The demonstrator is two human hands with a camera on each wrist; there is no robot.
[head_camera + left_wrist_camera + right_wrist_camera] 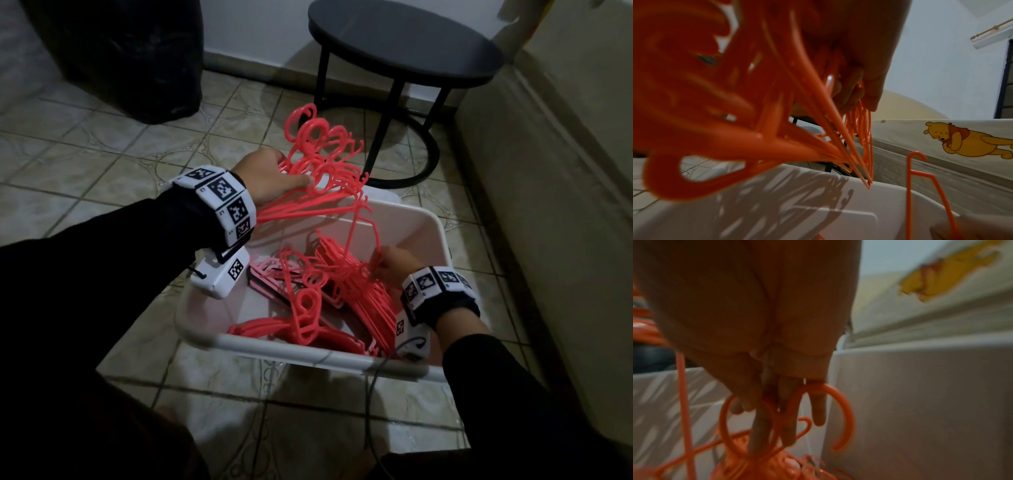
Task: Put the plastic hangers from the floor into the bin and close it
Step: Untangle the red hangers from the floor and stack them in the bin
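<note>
**Two hands loading coral hangers into a white bin**

A person crouches over an open white plastic bin (424,222) on a tiled floor (85,164). The left hand (270,178), fingers clenched, grasps a thick bundle of coral hangers (318,171) held above the bin's far left corner, their hooks fanning up and away. The right hand (394,263) reaches down inside the bin at its right side, fingers threaded among the hooks of a loose pile of hangers (325,291) lying on the bottom; whether it is truly gripping one is unclear. A round black stool (404,44) stands just beyond the bin, a cream bedsheet (565,171) hangs to the right, and a dark bag (130,58) sits far left.
</note>
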